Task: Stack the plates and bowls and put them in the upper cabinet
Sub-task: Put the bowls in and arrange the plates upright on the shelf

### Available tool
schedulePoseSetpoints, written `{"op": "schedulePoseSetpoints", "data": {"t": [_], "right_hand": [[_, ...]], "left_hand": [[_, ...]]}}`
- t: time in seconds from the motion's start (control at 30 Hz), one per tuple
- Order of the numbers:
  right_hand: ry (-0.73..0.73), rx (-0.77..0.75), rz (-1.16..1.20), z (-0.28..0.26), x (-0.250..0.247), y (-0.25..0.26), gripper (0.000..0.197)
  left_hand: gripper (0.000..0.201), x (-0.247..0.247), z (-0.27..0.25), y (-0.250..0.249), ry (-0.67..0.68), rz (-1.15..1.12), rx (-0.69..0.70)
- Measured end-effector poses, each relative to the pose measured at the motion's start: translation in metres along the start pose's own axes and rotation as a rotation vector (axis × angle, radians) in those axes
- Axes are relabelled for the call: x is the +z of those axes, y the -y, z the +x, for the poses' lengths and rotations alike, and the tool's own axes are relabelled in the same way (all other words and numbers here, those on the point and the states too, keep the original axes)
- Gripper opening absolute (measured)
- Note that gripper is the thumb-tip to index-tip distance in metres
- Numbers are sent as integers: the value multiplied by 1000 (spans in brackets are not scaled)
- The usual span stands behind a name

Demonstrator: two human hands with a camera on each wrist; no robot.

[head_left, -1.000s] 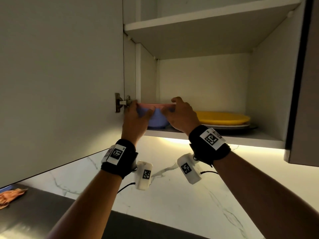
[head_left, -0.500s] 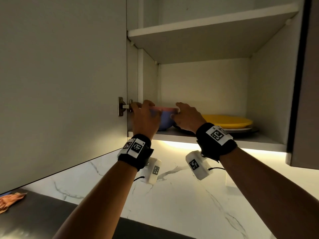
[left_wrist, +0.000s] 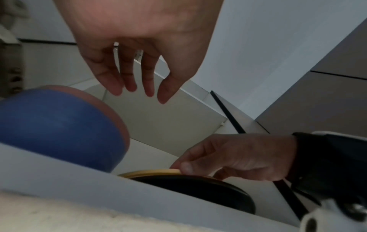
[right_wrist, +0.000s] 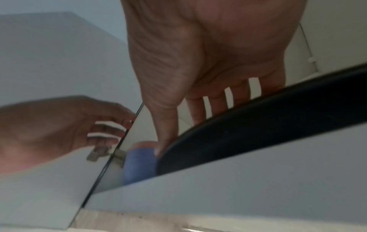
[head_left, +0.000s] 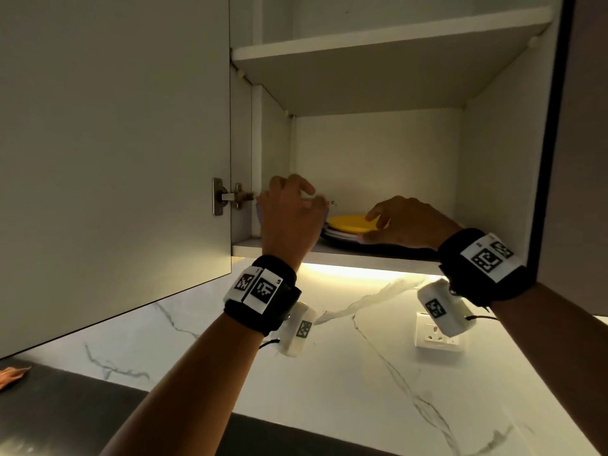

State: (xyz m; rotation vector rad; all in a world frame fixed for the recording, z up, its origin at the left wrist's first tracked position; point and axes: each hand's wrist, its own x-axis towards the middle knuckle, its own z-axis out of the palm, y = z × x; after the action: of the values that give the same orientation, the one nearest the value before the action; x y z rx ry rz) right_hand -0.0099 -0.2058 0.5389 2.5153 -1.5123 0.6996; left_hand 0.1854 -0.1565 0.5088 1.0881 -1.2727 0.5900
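Note:
A blue bowl (left_wrist: 59,125) with a pink bowl (left_wrist: 119,119) nested in it stands at the left end of the lower cabinet shelf (head_left: 362,255). In the head view my left hand (head_left: 289,209) hides it almost fully. That hand (left_wrist: 139,87) hovers just above the bowls, fingers loosely spread, holding nothing. To the right lies a plate stack: yellow plate (head_left: 345,223) on top, white ones under it, a black plate (left_wrist: 198,188) at the bottom. My right hand (head_left: 394,222) lies over the stack with straight fingers, its thumb (left_wrist: 185,168) touching the yellow rim.
The open cabinet door (head_left: 115,159) hangs close on the left, its hinge (head_left: 230,197) beside my left hand. An upper shelf (head_left: 362,44) sits overhead. Below are a marble backsplash with a wall socket (head_left: 437,337), a dark counter and an orange cloth (head_left: 10,376).
Both hands let go of the bowl stack, which now stands on the shelf. My left hand lifted off it and my right hand moved right onto the plates.

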Motion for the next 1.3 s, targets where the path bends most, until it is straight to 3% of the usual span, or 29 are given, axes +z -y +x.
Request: {"op": "schedulePoseSetpoints", "data": {"t": [0.1, 0.2, 0.3, 0.6, 0.73, 0.83, 0.97, 1.07, 1.23, 1.3], "right_hand": [[27, -51, -74, -10, 2, -4, 71], [76, -116, -194, -17, 4, -6, 72], [38, -187, -267, -20, 8, -11, 67], [5, -278, -333, -17, 9, -20, 67], [-20, -301, -366, -19, 12, -20, 69], [-52, -310, -416, -23, 15, -21, 70], [-121, -338, -482, -27, 17, -23, 63], [-209, -324, -511, -29, 17, -26, 55], [-311, -290, -437, -31, 10, -29, 51], [-344, -279, -457, -31, 13, -27, 49]], "left_hand": [[14, 11, -5, -14, 237, -102, -148], [18, 24, -14, -12, 459, -46, -278], [29, 32, -21, -8, 556, -2, -289], [25, 34, -13, -5, 546, -56, -384], [13, 31, -20, -6, 382, 48, -193], [19, 32, -19, -4, 237, 98, -93], [18, 34, -19, 2, 181, 202, 103], [13, 35, -23, 5, 122, 82, 38], [15, 34, -20, 14, 150, 25, -96], [26, 32, -19, 14, 185, -28, -127]]}}
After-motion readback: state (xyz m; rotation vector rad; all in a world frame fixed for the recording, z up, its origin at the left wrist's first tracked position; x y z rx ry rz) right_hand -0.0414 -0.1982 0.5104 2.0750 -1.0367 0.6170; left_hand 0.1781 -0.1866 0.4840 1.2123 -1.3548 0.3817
